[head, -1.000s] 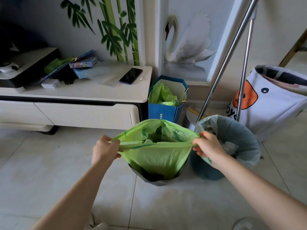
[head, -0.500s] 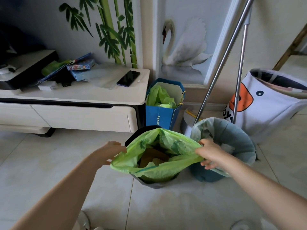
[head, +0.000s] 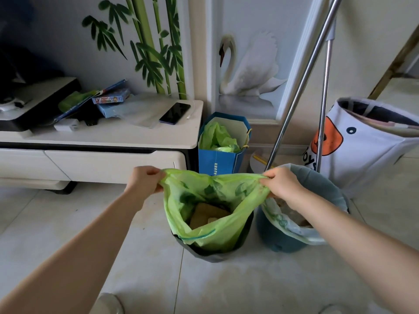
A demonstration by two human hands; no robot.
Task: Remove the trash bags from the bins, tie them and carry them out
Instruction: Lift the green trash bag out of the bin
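Green plastic, thin and see-through: the trash bag (head: 210, 207) is stretched wide between both hands, its lower part sitting in the dark bin (head: 213, 251) on the floor. Her left hand (head: 145, 180) is closed on the rim at one side, the right hand (head: 281, 183) pinched shut on the opposite edge. Brownish rubbish lies inside. Just under the right forearm stands a second bin (head: 278, 236) with a pale liner (head: 292, 230). Beyond the hands, a blue paper bag (head: 217, 162) sits beside a white table (head: 113, 137) carrying a phone (head: 175, 113).
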